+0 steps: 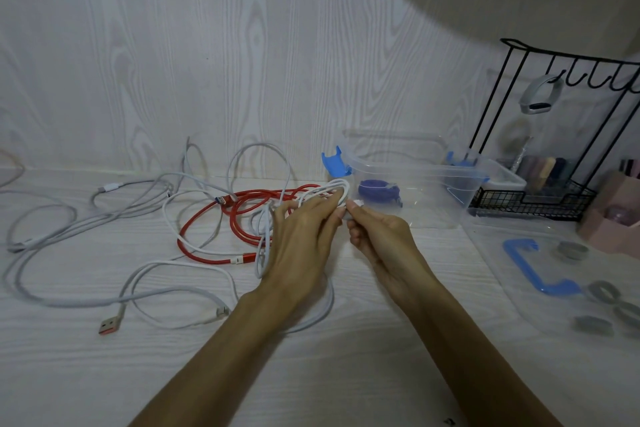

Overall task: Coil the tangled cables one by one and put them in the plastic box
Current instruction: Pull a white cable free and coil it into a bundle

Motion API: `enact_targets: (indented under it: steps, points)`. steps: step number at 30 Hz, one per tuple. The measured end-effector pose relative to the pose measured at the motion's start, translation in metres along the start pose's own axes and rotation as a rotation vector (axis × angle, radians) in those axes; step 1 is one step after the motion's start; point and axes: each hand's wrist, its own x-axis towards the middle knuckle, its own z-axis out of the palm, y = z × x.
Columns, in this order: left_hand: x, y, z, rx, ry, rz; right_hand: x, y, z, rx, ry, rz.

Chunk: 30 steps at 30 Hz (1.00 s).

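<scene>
My left hand (300, 236) grips several loops of a white cable (329, 189) just in front of the clear plastic box (460, 180). My right hand (377, 236) pinches the white plug end (356, 203) of that cable right beside the left fingers. A coiled purple cable (375, 190) lies inside the box. A red cable (221, 218) sprawls on the table to the left, crossed by loose white and grey cables (69, 225). One grey cable ends in a red-tipped USB plug (110, 324) near the front left.
The box's clear lid (512, 302) with a blue handle (533, 267) lies at the right, with several grey straps (604, 291) on it. A black wire rack (540, 198) and a pink holder (616, 218) stand at the back right. A wood-grain wall rises behind.
</scene>
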Motion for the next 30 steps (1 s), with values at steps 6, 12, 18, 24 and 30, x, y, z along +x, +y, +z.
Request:
enact_targets:
  steps: [6, 12, 18, 24, 30]
  points:
    - [0.002, -0.003, -0.002, -0.078, 0.014, -0.054, 0.002, -0.004, -0.003, 0.137, -0.085, 0.04]
    - [0.005, -0.005, -0.003, -0.399, 0.04, -0.177, 0.003, -0.011, -0.013, -0.149, -0.165, 0.015]
    - [0.007, -0.008, -0.004, -0.515, -0.085, -0.319, -0.004, -0.029, -0.041, -0.545, -0.214, -0.051]
    - [0.006, -0.006, -0.004, -0.642, -0.232, -0.308, -0.001, -0.057, -0.043, -0.528, -0.457, -0.166]
    - [0.009, -0.007, -0.004, -0.727, -0.288, -0.333, 0.012, -0.081, -0.048, -0.559, -0.751, -0.015]
